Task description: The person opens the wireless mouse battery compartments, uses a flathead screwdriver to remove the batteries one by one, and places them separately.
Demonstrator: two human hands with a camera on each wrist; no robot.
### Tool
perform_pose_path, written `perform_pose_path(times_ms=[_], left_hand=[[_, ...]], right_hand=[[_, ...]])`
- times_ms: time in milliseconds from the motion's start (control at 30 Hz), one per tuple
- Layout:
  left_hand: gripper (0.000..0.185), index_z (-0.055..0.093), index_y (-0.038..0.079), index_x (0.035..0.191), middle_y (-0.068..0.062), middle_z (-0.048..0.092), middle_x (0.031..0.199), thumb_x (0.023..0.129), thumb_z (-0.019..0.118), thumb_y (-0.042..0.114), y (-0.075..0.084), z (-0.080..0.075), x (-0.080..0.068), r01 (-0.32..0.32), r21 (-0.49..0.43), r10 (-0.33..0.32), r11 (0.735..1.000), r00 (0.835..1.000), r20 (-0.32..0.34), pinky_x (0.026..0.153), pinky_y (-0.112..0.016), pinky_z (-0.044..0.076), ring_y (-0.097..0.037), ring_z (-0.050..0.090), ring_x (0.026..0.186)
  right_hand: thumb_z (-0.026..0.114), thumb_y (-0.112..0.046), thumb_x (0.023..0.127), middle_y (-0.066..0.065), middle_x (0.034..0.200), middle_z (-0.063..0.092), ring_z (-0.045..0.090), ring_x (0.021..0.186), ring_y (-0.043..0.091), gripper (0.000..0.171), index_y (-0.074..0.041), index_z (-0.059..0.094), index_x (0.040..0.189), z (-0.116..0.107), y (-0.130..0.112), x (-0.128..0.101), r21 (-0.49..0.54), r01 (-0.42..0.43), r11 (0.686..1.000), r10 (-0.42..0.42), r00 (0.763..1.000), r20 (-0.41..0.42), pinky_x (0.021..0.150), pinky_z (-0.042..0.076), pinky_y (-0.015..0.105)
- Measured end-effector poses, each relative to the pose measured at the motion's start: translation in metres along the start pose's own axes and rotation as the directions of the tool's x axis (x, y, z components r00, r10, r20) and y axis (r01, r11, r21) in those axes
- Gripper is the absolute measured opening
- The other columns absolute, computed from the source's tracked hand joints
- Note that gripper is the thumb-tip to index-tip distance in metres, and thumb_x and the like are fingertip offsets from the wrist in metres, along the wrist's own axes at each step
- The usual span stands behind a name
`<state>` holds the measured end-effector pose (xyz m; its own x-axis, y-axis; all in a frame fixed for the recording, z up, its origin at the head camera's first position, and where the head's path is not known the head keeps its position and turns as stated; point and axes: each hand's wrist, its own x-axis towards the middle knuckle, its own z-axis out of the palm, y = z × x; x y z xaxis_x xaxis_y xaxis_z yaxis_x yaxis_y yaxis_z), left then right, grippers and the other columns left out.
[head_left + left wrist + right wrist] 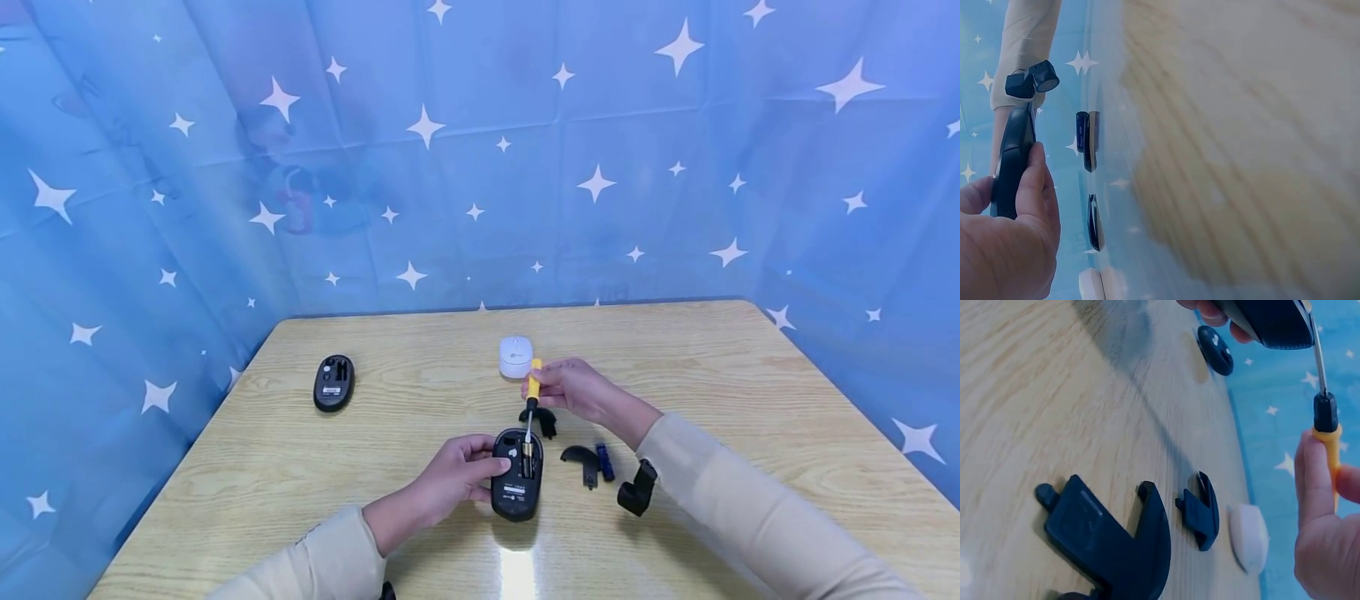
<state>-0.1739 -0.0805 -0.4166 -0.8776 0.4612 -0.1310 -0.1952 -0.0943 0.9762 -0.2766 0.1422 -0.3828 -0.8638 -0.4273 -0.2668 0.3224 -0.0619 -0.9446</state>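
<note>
The blue cloth with white stars (pixel 480 150) hangs behind and around the wooden surface (pixel 750 400), which is the largest thing in the scene. On the near middle of the surface lies a black mouse (pixel 517 479), turned with its bottom up and its battery compartment open. The left hand (pixel 457 479) grips this mouse from the left side, with the thumb and fingers curled around its edge. The right hand (pixel 573 387) is just behind it and pinches the yellow handle of a small screwdriver (pixel 532 404); the metal tip points down into the open compartment.

Far on the left lies a second black mouse (pixel 333 382), also with its bottom up. A white mouse (pixel 516 357) sits just behind the right hand. To the right of the held mouse lie small parts: a black cover piece (pixel 581 461), a blue battery (pixel 604 461) touching it, and another black piece (pixel 542 419) near the screwdriver shaft.

I think the main risk is that the tip slips, because the mouse is held only from one side and the glossy surface can let it slide. Then the tip may scratch the contacts inside the compartment or hit the left thumb. Also the battery is round and lies loose, so a sleeve can push it away
</note>
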Motion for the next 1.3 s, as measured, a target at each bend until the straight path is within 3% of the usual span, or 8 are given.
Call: perform_pose_path(times_ms=[200,700,1300], left_hand=[[0.037,0.054,-0.014,0.120,-0.012,0.063,0.098,0.089,0.061,0.005,-0.0001,0.0005,-0.0002,0.002,-0.002,-0.002,1.000,1.000,-0.001,0.072,-0.038,0.060,-0.021,0.066,0.086],[0.037,0.054,-0.014,0.120,-0.012,0.063,0.098,0.089,0.061,0.005,0.0002,0.0001,-0.0007,0.009,-0.003,-0.009,1.000,1.000,0.007,0.073,-0.039,0.060,-0.021,0.065,0.086],[0.038,0.054,-0.013,0.123,-0.014,0.063,0.100,0.090,0.061,0.004,0.0016,0.0000,0.0005,0.014,-0.012,-0.014,1.000,1.000,-0.015,0.076,-0.041,0.059,-0.023,0.066,0.088]], right_hand=[[0.043,-0.007,0.103,0.009,0.086,0.068,0.068,0.081,0.015,0.041,0.024,0.036,0.129,-0.0010,0.0037,0.0012,0.022,-0.002,1.000,0.003,1.000,-0.001,0.079,0.057,0.024],[0.043,-0.005,0.103,0.011,0.087,0.067,0.068,0.082,0.016,0.031,0.021,0.045,0.120,-0.0004,0.0084,0.0006,0.026,-0.021,0.999,0.021,1.000,0.005,0.081,0.056,0.025],[0.043,-0.009,0.104,0.009,0.089,0.069,0.069,0.082,0.015,0.040,0.020,0.038,0.132,-0.0005,0.0012,-0.0021,0.057,-0.036,0.998,0.038,0.999,-0.034,0.078,0.056,0.024]])
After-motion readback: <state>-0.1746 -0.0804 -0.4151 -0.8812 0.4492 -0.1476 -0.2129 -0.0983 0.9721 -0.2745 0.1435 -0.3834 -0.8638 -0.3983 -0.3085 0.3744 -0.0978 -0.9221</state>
